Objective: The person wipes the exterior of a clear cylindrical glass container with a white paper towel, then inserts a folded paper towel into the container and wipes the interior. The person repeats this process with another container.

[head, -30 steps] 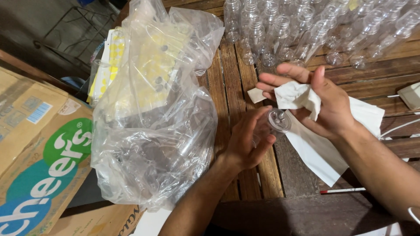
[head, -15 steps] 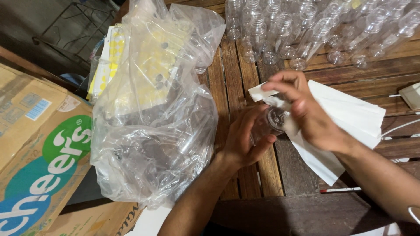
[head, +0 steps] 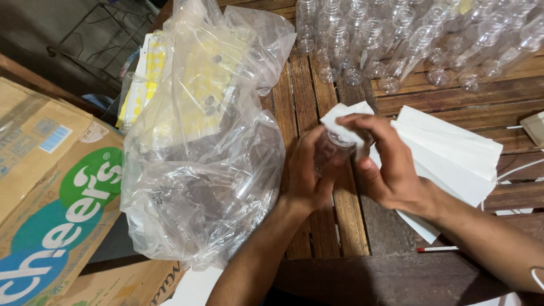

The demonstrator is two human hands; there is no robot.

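Head view is showing you working over a slatted wooden table (head: 317, 107) with both hands meeting at one small clear plastic bottle (head: 330, 152). Your left hand (head: 309, 175) is coming up from below with the forearm angled toward the upper right, and its fingers are curling closed around the bottle's body. Your right hand (head: 385, 164) is reaching in from the right, wrist bent, fingers arching over the bottle's upper end and pinching a folded white cloth (head: 345, 122) against it. You are holding one bottle only; its long axis is running roughly from lower left to upper right, though the covered end is making it hard to tell which way the mouth is pointing. It is hovering just above the table planks, between the plastic bag and the paper stack.

Behind your hands, a crowd of empty clear bottles (head: 396, 39) is standing along the far edge, too many and too overlapped to count. One large clear plastic bag (head: 198, 170) is sitting to your left, holding yellow-and-white packs. One stack of white sheets (head: 453, 153) is lying under your right wrist. Two cardboard boxes (head: 51, 187) are resting at the left edge.
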